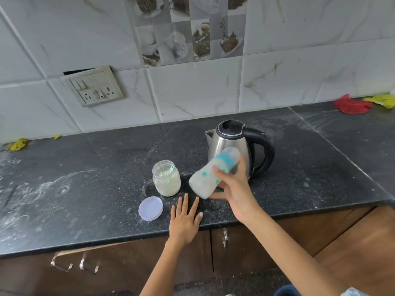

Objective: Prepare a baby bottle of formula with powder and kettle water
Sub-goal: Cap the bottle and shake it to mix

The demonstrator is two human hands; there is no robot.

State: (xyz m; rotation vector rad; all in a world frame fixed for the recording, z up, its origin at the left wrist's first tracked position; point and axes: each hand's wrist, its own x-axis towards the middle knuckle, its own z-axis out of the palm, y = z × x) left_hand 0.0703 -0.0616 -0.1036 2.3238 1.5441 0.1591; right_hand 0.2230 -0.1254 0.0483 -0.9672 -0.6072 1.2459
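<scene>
right hand (233, 189) grips tilted bottle (210, 174); left hand (184, 218) flat

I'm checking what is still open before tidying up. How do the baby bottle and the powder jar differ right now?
The milky baby bottle with the blue collar and clear cap is closed, tilted and held off the dark counter in the right hand. The clear glass powder jar stands upright on the counter, open, its lilac lid lying in front. Both hold something whitish.
</scene>
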